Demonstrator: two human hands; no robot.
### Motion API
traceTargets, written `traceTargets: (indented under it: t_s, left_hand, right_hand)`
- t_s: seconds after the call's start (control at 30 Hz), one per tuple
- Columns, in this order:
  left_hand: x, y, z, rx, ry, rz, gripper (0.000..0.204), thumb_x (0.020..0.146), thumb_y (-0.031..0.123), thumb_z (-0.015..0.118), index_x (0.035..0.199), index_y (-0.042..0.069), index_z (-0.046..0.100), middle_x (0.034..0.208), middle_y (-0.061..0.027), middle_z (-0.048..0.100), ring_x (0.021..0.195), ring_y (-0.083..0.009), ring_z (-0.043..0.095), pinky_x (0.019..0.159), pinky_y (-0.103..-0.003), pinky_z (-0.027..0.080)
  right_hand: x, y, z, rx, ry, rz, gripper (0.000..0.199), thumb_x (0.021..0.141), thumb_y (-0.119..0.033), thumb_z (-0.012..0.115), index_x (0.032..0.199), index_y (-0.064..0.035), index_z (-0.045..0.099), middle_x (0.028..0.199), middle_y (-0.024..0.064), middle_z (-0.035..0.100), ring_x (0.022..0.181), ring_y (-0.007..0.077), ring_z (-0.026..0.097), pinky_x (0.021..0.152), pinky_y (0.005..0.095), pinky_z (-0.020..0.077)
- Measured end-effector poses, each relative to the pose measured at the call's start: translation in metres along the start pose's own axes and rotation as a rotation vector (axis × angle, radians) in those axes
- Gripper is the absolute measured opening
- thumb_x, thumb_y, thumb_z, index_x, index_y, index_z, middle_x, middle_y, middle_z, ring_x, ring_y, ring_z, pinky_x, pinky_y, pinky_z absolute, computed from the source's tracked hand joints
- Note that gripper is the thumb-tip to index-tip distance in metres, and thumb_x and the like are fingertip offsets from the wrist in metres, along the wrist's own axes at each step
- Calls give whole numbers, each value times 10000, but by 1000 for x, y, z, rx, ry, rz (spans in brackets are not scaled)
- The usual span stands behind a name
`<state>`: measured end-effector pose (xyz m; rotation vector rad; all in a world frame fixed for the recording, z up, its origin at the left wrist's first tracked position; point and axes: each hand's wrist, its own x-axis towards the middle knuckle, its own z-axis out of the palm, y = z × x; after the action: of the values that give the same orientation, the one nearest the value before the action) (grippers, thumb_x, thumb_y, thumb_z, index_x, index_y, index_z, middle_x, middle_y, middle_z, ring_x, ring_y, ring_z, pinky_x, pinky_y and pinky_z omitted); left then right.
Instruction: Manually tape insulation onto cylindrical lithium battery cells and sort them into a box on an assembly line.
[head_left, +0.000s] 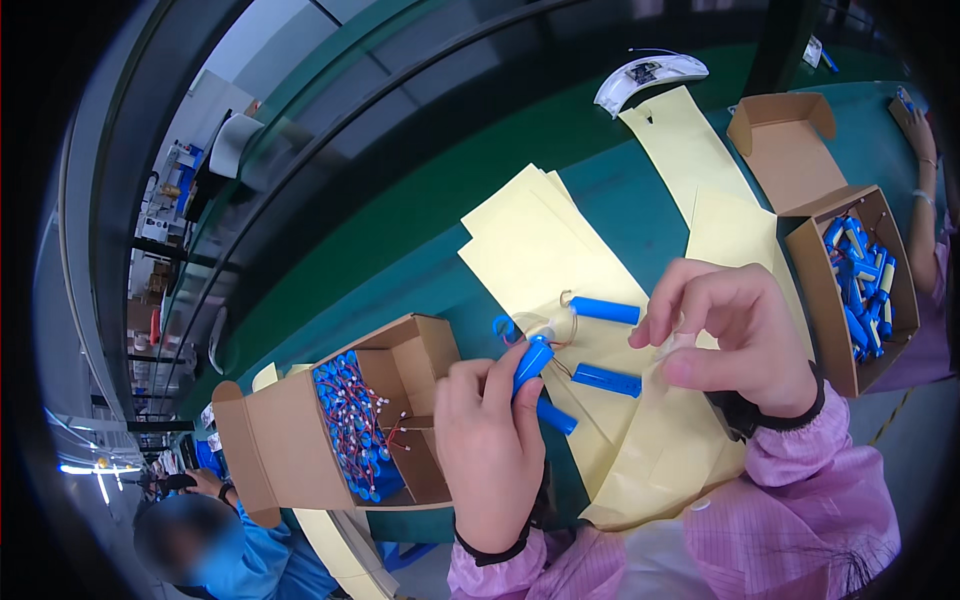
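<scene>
My left hand grips a blue cylindrical battery between thumb and fingers, its upper end tilted away from me. Thin wires run near that end. My right hand is curled over the yellow sheets, thumb and fingers bent toward each other around a small pale, translucent piece whose kind I cannot make out. Between the hands lie more blue batteries: one with a looped wire farther off and one nearer. Another battery shows just past my left thumb, partly hidden by it.
Yellow paper sheets overlap on the green table. To the left, an open cardboard box holds many wired batteries; another box of batteries stands right. A white curved part lies far back. Other people work at both sides.
</scene>
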<state>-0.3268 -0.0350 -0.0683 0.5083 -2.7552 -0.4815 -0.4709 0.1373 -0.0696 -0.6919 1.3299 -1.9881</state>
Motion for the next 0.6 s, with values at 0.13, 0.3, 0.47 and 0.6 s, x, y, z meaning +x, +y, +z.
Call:
traceTargets:
  t_s: [0.13, 0.3, 0.47, 0.6]
  left_hand:
    - [-4, 3, 1, -120, -200, -188, 242, 842, 137, 719, 1014, -21, 655, 839, -148, 636, 704, -228, 644, 612, -326, 498]
    - [-3, 7, 0, -493, -243, -292, 299, 883, 131, 695, 1121, -30, 612, 937, -135, 678, 818, -190, 672, 699, -296, 538]
    - [-4, 12, -1, -1226, -224, -340, 369, 1002, 158, 526, 1305, -45, 469, 1077, -140, 645, 966, -227, 658, 764, -332, 571]
    - [-2, 10, 3, -1246, -226, -436, 391, 1025, 174, 485, 1335, -53, 417, 1139, -163, 632, 1069, -213, 628, 843, -324, 536]
  right_hand:
    - [2, 1, 1, -49, 5, -3, 94, 765, -10, 781, 784, -4, 688, 930, 88, 629, 846, 162, 649, 825, 288, 521]
    - [1, 1, 0, -67, 6, 10, 94, 778, -33, 778, 771, 0, 690, 929, 89, 629, 844, 149, 644, 818, 280, 519]
    - [-2, 3, 1, 45, -25, 54, 73, 785, -15, 761, 782, -1, 689, 938, 90, 625, 866, 147, 636, 803, 273, 506]
    - [0, 5, 0, 130, 108, -15, 60, 796, -12, 747, 796, -5, 688, 969, 87, 620, 865, 142, 629, 798, 262, 496]
